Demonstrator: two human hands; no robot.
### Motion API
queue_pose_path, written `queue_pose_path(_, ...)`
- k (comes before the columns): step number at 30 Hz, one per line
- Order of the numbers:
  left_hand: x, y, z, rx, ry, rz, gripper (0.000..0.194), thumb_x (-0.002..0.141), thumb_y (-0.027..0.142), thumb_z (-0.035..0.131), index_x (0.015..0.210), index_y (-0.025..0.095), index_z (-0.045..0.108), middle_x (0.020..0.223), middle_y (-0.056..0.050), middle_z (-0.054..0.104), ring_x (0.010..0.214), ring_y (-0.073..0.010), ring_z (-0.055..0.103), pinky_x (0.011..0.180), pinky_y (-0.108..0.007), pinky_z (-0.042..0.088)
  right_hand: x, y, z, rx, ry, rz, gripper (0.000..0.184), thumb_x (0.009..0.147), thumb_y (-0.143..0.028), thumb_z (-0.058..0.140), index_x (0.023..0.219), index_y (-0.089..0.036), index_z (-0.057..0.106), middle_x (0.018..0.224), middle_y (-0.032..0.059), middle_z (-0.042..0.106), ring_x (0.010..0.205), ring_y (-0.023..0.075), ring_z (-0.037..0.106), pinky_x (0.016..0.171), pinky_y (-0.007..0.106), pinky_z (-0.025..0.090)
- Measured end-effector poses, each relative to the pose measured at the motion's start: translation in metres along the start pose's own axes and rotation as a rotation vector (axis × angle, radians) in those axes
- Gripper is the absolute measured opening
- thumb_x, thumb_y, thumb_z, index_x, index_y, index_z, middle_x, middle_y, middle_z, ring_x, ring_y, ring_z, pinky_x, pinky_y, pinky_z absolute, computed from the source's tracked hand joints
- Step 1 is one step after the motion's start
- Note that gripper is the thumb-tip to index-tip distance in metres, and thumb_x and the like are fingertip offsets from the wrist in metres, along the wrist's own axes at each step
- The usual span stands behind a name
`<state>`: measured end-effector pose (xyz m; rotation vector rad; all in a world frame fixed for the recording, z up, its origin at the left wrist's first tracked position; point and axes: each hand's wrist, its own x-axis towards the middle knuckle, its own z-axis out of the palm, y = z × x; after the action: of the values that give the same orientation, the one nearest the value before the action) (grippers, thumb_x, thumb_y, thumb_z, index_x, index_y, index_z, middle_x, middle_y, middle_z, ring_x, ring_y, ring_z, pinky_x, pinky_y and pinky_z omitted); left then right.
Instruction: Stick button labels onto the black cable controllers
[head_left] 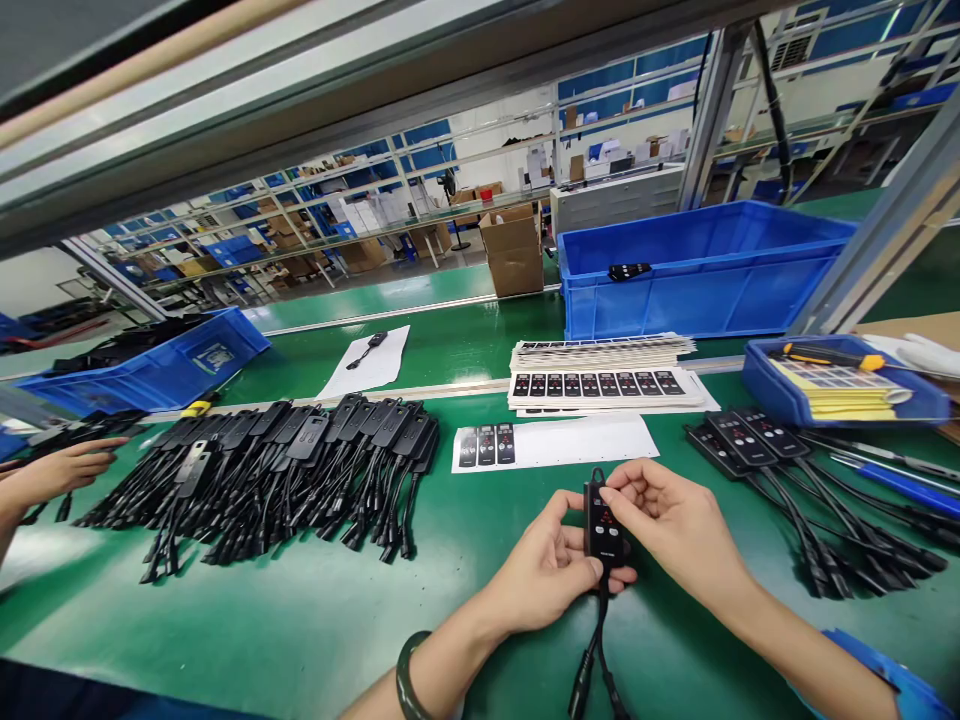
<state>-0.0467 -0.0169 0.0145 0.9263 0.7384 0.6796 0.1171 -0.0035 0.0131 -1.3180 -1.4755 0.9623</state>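
Note:
My left hand point(546, 570) grips a small black controller point(602, 522) with cables hanging from its lower end. My right hand point(667, 520) pinches the controller's top right side, fingers pressed on its labelled face. Just beyond lies a white sticker sheet point(592, 440) with three black labels at its left end. A stack of label sheets point(604, 375) sits farther back. On the left lies a large pile of unlabelled black controllers point(300, 460). On the right lie several labelled controllers point(750, 440) with their cables.
A big blue bin point(697, 270) stands at the back, a small blue tray point(840, 390) with a screwdriver at right, and another blue bin point(157, 365) at left. Another person's hand point(60, 470) reaches in from the left edge. The bench top is green point(300, 620).

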Motion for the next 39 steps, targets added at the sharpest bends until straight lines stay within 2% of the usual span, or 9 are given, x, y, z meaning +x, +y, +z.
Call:
queue_pose_path(5,0.001,0.001,-0.002,-0.080,-0.032,-0.012,0.054,0.066,0.029,0.079,0.099,0.019,0.037,0.095,-0.013,0.062,0.083,-0.0267,0.065,0.072,-0.026,0.056,0.004,0.004,-0.004,-0.163,0.009,-0.052,0.032,0.081,-0.045,0.057,0.100,-0.019,0.056,0.062,-0.0022,0.046,0.049,0.0102,0.044,0.046,0.022,0.039)
queue_pose_path(9,0.000,0.003,-0.005,-0.127,-0.040,-0.013,0.038,0.077,0.032,0.063,0.099,0.018,0.035,0.093,-0.015,0.063,0.081,-0.0267,0.065,0.069,-0.027,0.057,0.008,0.013,0.001,-0.149,-0.079,-0.065,0.038,0.082,-0.048,0.054,0.106,-0.018,0.055,0.072,0.0007,0.048,0.057,0.0117,0.047,0.051,0.024,0.043)
queue_pose_path(13,0.002,0.005,-0.007,-0.157,0.036,0.004,0.029,0.083,0.043,0.046,0.094,0.017,0.038,0.089,-0.014,0.063,0.069,-0.0249,0.065,0.057,-0.027,0.057,0.005,0.017,0.010,-0.141,-0.223,-0.075,0.050,0.079,-0.044,0.059,0.121,-0.018,0.046,0.086,0.0035,0.056,0.067,0.0150,0.053,0.062,0.028,0.048)
queue_pose_path(17,0.005,0.005,-0.007,-0.152,0.130,0.032,0.028,0.081,0.042,0.050,0.090,0.018,0.040,0.083,-0.011,0.062,0.064,-0.0223,0.064,0.048,-0.021,0.052,-0.002,0.011,0.015,-0.099,-0.321,-0.097,0.070,0.071,-0.037,0.069,0.131,-0.021,0.036,0.107,0.0068,0.057,0.089,0.0205,0.058,0.078,0.032,0.049)
queue_pose_path(20,0.005,0.006,-0.006,-0.142,0.183,0.028,0.027,0.080,0.042,0.052,0.090,0.019,0.040,0.081,-0.008,0.061,0.063,-0.0210,0.064,0.045,-0.019,0.051,-0.005,0.007,0.015,-0.018,-0.403,-0.067,0.090,0.067,-0.032,0.073,0.141,-0.024,0.022,0.114,0.0060,0.056,0.091,0.0197,0.059,0.078,0.030,0.050)
queue_pose_path(25,0.003,0.007,-0.004,-0.085,0.183,0.045,0.032,0.080,0.046,0.052,0.093,0.019,0.040,0.082,-0.008,0.061,0.063,-0.0208,0.064,0.052,-0.023,0.055,-0.004,0.012,0.013,0.069,-0.356,-0.100,0.056,0.091,-0.039,0.043,0.142,-0.020,0.032,0.113,0.0090,0.059,0.100,0.0212,0.057,0.088,0.035,0.046)
queue_pose_path(28,0.003,0.005,-0.003,-0.026,0.176,0.053,0.036,0.079,0.046,0.055,0.096,0.019,0.039,0.079,-0.009,0.062,0.064,-0.0211,0.065,0.053,-0.021,0.055,-0.002,0.015,0.013,0.097,-0.337,-0.083,0.052,0.093,-0.039,0.039,0.140,-0.018,0.036,0.119,0.0089,0.057,0.107,0.0208,0.054,0.094,0.034,0.042)
queue_pose_path(32,0.003,0.002,-0.002,0.015,0.151,0.039,0.040,0.078,0.049,0.057,0.096,0.019,0.037,0.077,-0.010,0.062,0.060,-0.0202,0.064,0.050,-0.019,0.053,-0.001,0.012,0.013,0.151,-0.346,0.033,0.051,0.091,-0.041,0.040,0.133,-0.013,0.045,0.095,0.0069,0.064,0.088,0.0199,0.059,0.075,0.029,0.048)
queue_pose_path(39,0.003,0.002,-0.002,0.068,0.147,0.005,0.047,0.074,0.054,0.060,0.095,0.019,0.036,0.083,-0.011,0.062,0.059,-0.0209,0.064,0.047,-0.018,0.052,0.000,0.006,0.012,0.267,-0.377,0.117,0.037,0.089,-0.038,0.045,0.112,-0.015,0.060,0.077,0.0028,0.060,0.064,0.0134,0.050,0.056,0.023,0.041)
